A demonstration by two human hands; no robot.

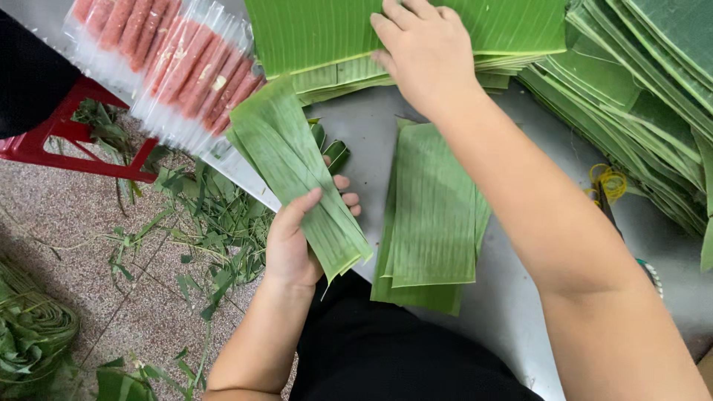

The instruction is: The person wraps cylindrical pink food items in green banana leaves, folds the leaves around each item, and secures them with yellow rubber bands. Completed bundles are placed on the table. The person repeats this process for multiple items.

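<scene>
My left hand [297,234] grips a bundle of narrow cut banana leaf strips [293,160], held slanting over the table's front left edge. My right hand [423,48] reaches across to the far side and rests its fingers on a stack of broad banana leaf sheets [319,33], at the sheet's near edge. Between my arms a pile of cut rectangular leaf pieces [431,215] lies flat on the grey metal table [364,141].
Clear plastic packs of pink sausage sticks [174,63] lie at the table's far left corner. More stacked leaves [639,89] fill the right side. Yellow rubber bands [609,182] sit near them. A red stool [59,137], leaf scraps [208,223] and a rolled leaf bundle [33,330] are on the floor.
</scene>
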